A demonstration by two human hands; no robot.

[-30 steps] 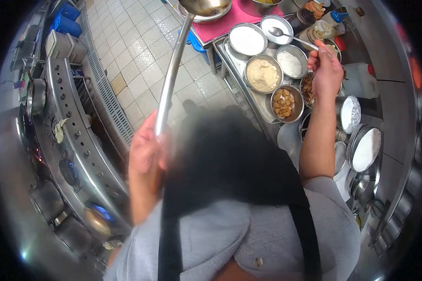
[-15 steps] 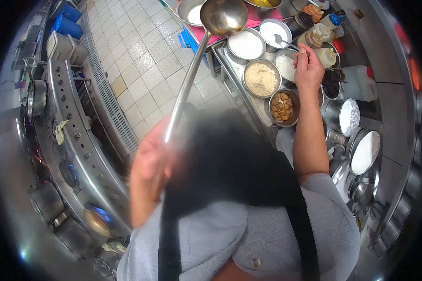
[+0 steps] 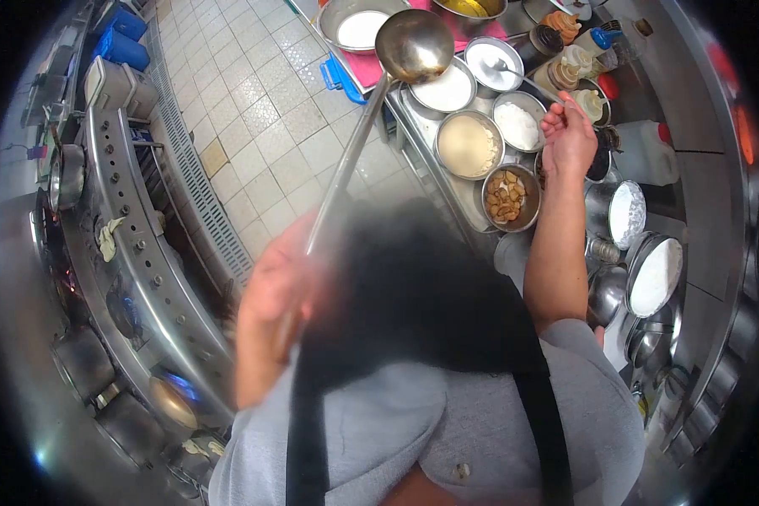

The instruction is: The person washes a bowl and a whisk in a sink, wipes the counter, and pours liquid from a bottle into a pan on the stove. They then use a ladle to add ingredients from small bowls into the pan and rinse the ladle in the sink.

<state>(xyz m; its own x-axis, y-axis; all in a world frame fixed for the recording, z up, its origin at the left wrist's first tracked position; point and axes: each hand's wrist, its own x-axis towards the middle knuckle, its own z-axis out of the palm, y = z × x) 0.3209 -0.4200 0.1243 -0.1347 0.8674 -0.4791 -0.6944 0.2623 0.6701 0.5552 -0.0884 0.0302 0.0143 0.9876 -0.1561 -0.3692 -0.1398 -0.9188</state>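
In the head view, the left hand [image 3: 274, 282], blurred at 9 o'clock, is closed around the handle of a steel ladle [image 3: 415, 46], whose bowl is at 12 o'clock, overlapping a bowl of white contents [image 3: 444, 89]. The right hand [image 3: 568, 139], at 2 o'clock, pinches a spoon [image 3: 527, 82] whose tip is in another white-filled bowl [image 3: 469, 61] at 1 o'clock. Brown pieces [image 3: 506, 194] sit in a bowl at 2 o'clock, near the right forearm.

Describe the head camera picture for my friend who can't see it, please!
A person in a black apron holds a long ladle in the left hand and, in the right hand, a spoon over a bowl of white stuff. More bowls are near it; a stove with a blue flame is on the left.
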